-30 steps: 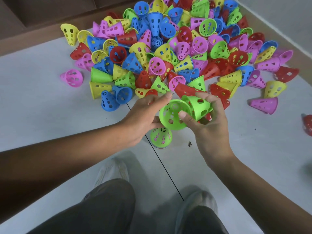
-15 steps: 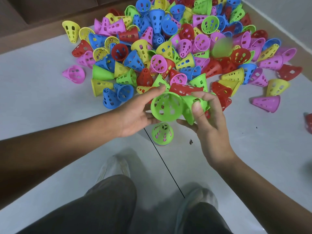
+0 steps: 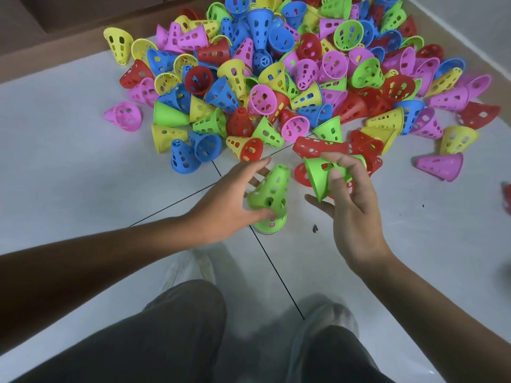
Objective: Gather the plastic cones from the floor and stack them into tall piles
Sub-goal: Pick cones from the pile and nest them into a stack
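- My left hand (image 3: 235, 200) grips a green cone (image 3: 269, 190), thumb under the wide rim and fingers behind the wall; the narrow end points up and away, tilted off vertical.
- Directly below that cone stands the started stack (image 3: 269, 225) on the floor (image 3: 83, 161), its top cone green with paler rims showing at the base. The held cone appears to touch or just overlap its top; I cannot tell whether it is seated.
- My right hand (image 3: 348, 200) pinches a second green cone (image 3: 327, 172), lying sideways with the wide mouth towards the stack, just beside the left hand's cone but apart from it.
- The loose heap of cones (image 3: 276, 78) lies beyond both hands, spread across the floor, nearly all still unstacked.
- Judgement: the step in hand is seating the left cone on the stack. To do it well, I would bring the cone upright so its rim sits level over the stack's tip, lower it straight, and release only once it nests.
- Risk, as I judge it: a tilted drop could jam on the holes or tip the short stack.
- The right cone should then be turned mouth-down before following.
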`<state>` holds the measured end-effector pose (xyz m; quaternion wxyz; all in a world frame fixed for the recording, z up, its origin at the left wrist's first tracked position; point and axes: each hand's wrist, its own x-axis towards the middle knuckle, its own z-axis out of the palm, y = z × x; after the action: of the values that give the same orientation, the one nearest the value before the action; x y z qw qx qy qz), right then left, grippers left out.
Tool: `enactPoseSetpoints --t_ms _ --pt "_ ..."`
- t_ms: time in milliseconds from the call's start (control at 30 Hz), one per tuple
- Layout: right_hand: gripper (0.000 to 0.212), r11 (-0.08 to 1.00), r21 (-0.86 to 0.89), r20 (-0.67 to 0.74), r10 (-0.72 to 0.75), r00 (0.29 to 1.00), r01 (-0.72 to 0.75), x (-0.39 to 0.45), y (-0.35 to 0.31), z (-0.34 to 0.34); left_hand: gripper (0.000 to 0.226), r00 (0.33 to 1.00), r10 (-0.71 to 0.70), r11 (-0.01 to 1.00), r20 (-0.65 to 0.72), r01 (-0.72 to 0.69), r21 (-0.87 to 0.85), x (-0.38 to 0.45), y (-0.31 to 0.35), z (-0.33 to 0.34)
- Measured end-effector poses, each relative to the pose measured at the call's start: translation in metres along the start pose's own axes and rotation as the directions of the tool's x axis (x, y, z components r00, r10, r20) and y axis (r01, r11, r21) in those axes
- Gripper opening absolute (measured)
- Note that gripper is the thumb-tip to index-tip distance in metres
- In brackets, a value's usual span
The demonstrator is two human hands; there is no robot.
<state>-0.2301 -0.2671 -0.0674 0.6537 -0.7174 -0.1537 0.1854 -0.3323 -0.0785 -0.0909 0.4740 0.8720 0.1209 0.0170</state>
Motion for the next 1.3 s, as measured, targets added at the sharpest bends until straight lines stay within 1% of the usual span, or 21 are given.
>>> enactPoseSetpoints --t_ms 100,167,300,367,433,500,600,667,733,833,900,967,1033,1133,1200,1300 --pt "0.021 0.984 -0.16 0.048 -0.066 0.997 0.073 -0.002 0.007 0.001 0.088 1.0 0.003 1.0 0.008 -0.003 -0.023 -0.003 -0.003 0.0" --pt "0.018 0.971 -0.21 0.065 -0.102 0.993 0.113 -0.004 0.008 0.004 0.082 1.0 0.003 0.999 -0.008 -0.003 -0.037 -0.002 -0.005 -0.004" --pt "0.019 0.923 -0.337 0.136 -0.146 0.98 0.184 -0.011 0.01 0.011 0.063 0.999 -0.026 0.999 -0.032 0.025 -0.04 -0.005 -0.01 -0.012" --pt "0.021 0.912 -0.362 0.176 -0.135 0.975 0.192 -0.013 0.014 0.014 0.053 0.998 -0.047 0.997 -0.041 0.044 -0.062 -0.008 -0.014 -0.015" --pt "0.023 0.9 -0.379 0.212 -0.142 0.967 0.216 -0.014 0.016 0.018 0.046 0.995 -0.083 0.99 -0.058 0.075 -0.119 -0.01 -0.015 -0.016" --pt "0.026 0.881 -0.404 0.248 -0.155 0.956 0.248 -0.015 0.017 0.021 0.046 0.99 -0.128 0.976 -0.062 0.114 -0.185 -0.009 -0.015 -0.016" --pt "0.029 0.839 -0.448 0.316 -0.175 0.932 0.309 -0.014 0.019 0.026 0.052 0.984 -0.175 0.957 -0.038 0.161 -0.242 -0.004 -0.013 -0.014" --pt "0.029 0.784 -0.5 0.375 -0.187 0.908 0.368 -0.013 0.02 0.028 0.055 0.981 -0.196 0.952 -0.015 0.186 -0.242 0.002 -0.014 -0.015" --pt "0.03 0.747 -0.54 0.419 -0.16 0.894 0.387 -0.012 0.021 0.031 0.051 0.983 -0.183 0.961 -0.007 0.178 -0.213 0.008 -0.017 -0.016" --pt "0.031 0.738 -0.573 0.432 -0.099 0.896 0.358 -0.012 0.024 0.034 0.039 0.981 -0.193 0.965 -0.032 0.184 -0.185 0.013 -0.024 -0.019" --pt "0.031 0.734 -0.575 0.44 -0.095 0.893 0.362 -0.012 0.027 0.033 0.034 0.976 -0.212 0.964 -0.043 0.201 -0.177 0.014 -0.027 -0.022" --pt "0.033 0.739 -0.569 0.446 -0.089 0.891 0.359 -0.011 0.031 0.032 0.032 0.979 -0.197 0.971 -0.043 0.189 -0.146 0.014 -0.029 -0.024" --pt "0.041 0.763 -0.554 0.447 -0.066 0.892 0.334 -0.009 0.034 0.029 0.029 0.983 -0.171 0.982 -0.062 0.165 -0.093 0.012 -0.029 -0.025" --pt "0.066 0.789 -0.524 0.457 -0.057 0.888 0.32 -0.007 0.038 0.026 0.027 0.986 -0.13 0.99 -0.105 0.123 -0.067 0.01 -0.029 -0.03" --pt "0.083 0.812 -0.494 0.467 -0.055 0.883 0.312 -0.006 0.041 0.023 0.029 0.983 -0.127 0.989 -0.134 0.116 -0.091 0.011 -0.029 -0.034" --pt "0.093 0.849 -0.477 0.431 -0.001 0.903 0.229 -0.005 0.043 0.018 0.032 0.975 -0.122 0.977 -0.187 0.085 -0.197 0.011 -0.022 -0.035"
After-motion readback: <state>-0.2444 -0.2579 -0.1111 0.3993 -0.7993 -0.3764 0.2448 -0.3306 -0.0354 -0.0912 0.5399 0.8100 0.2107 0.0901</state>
